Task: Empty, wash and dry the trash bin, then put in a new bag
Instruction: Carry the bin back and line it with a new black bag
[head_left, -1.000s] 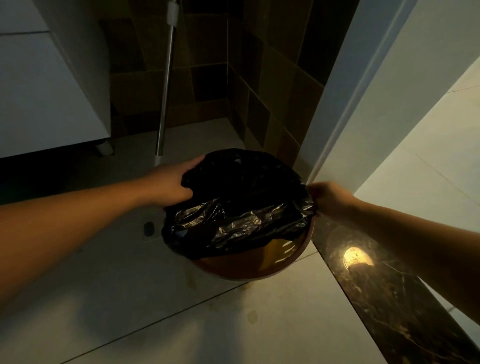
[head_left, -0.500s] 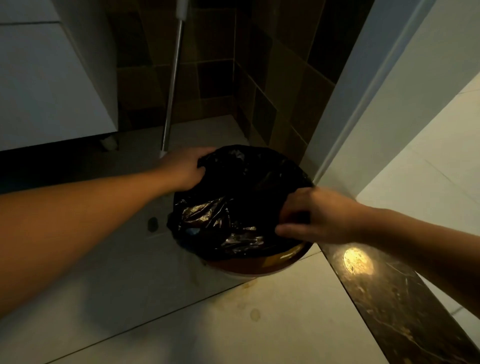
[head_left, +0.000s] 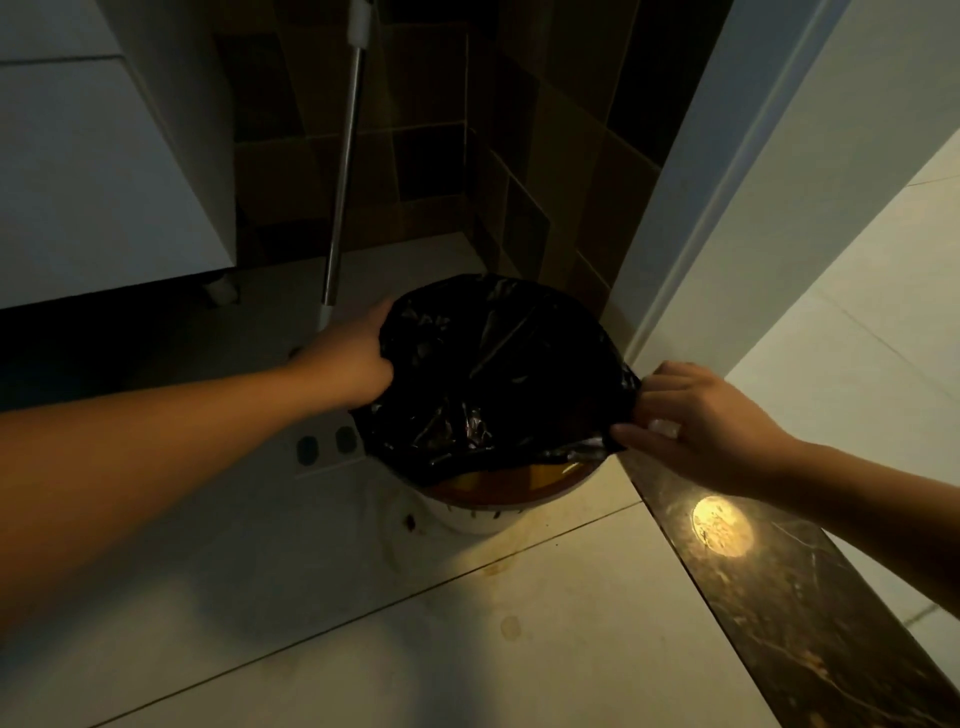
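A round trash bin with a white outer wall and a brownish inside stands on the tiled floor in a dim corner. A black plastic bag is spread over most of its mouth; only the near part of the bin's inside shows. My left hand grips the bag's left edge at the rim. My right hand pinches the bag's right edge between thumb and fingers, holding it just outside the rim. What lies under the bag is hidden.
A metal mop handle leans upright behind the bin against the brown tiled wall. A white cabinet hangs at the left. A dark marble threshold with a bright light reflection runs at the right, beside a white door frame.
My right hand has moved from on top of the bag to its right edge and now pinches it outward. My left hand has stayed on the left edge.
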